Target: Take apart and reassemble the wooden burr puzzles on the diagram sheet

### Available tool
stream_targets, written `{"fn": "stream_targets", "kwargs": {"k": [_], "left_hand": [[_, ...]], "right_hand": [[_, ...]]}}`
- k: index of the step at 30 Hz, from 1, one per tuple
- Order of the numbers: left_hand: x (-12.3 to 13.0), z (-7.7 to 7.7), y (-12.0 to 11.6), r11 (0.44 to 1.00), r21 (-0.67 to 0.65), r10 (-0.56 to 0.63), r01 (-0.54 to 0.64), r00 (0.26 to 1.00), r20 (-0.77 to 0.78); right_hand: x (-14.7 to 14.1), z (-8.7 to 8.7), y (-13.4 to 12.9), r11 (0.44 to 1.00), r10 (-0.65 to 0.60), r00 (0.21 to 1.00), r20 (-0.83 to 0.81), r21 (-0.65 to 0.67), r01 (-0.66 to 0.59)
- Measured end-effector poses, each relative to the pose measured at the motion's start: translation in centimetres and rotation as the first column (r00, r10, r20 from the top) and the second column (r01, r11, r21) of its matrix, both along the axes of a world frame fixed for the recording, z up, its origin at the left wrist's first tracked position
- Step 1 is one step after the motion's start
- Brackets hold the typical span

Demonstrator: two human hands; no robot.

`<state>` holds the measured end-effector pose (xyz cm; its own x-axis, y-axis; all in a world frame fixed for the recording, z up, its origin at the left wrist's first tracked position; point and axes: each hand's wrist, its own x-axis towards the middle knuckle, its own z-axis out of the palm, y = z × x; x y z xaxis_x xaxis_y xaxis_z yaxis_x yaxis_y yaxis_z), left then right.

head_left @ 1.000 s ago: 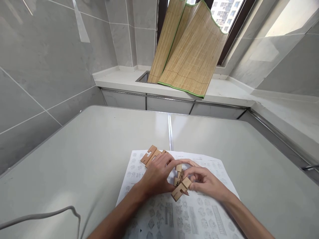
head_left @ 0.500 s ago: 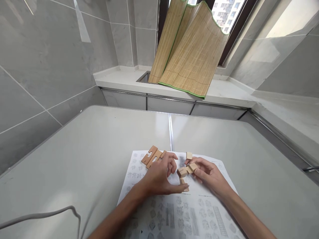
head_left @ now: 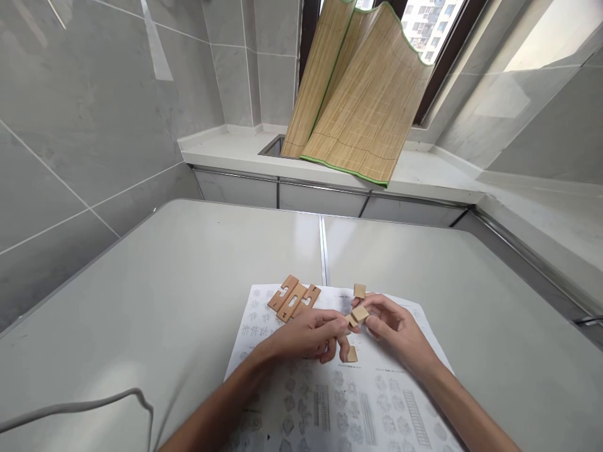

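Observation:
Between my two hands is a light wooden notched block. My right hand grips its right end between thumb and fingers. My left hand pinches its left end with thumb and forefinger. One pale wooden piece stands just behind my right fingers, and another pale piece lies on the printed sheet beside my left fingertips. Flat reddish-brown wooden pieces with cut-outs and numbers lie side by side at the sheet's upper left.
The sheet lies on a pale table with a seam down its middle. A grey cable crosses the lower left. Behind the table is a white counter with a sink edge and a bamboo mat under a window.
My left hand has closed from an open spread and moved onto the block's left end. The brown pieces are now more fully uncovered. My right hand has barely moved.

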<state>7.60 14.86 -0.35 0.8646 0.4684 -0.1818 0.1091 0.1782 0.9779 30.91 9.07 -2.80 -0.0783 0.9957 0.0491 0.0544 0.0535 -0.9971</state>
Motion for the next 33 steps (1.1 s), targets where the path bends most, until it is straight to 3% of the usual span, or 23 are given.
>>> {"fn": "stream_targets", "kwargs": {"k": [5,11,17,27,33], "left_hand": [[-0.1,0.5,0.0,0.985,-0.107,0.146,-0.139,0.987,0.061],[0.1,0.2,0.1,0.976,-0.132,0.177,-0.172,0.984,0.023],[0.0,0.1,0.0,0.975,-0.151,0.169,-0.161,0.985,0.040],[0.6,-0.5,-0.6,0.982,-0.110,0.158,-0.152,0.986,0.055],[1.1,-0.9,-0.9,0.969,-0.092,0.234,-0.231,0.972,0.029]], "right_hand": [[0.5,-0.2,0.5,0.983,-0.182,0.980,-0.077,-0.022,0.180],[0.2,0.8,0.4,0.989,-0.004,0.981,-0.194,-0.147,-0.025],[0.0,0.8,0.3,0.971,-0.001,0.970,-0.243,-0.232,-0.057],[0.0,0.6,0.3,0.989,0.016,0.996,-0.085,-0.145,-0.028],[-0.4,0.0,-0.1,0.998,-0.031,0.997,0.073,-0.054,0.035]]}}
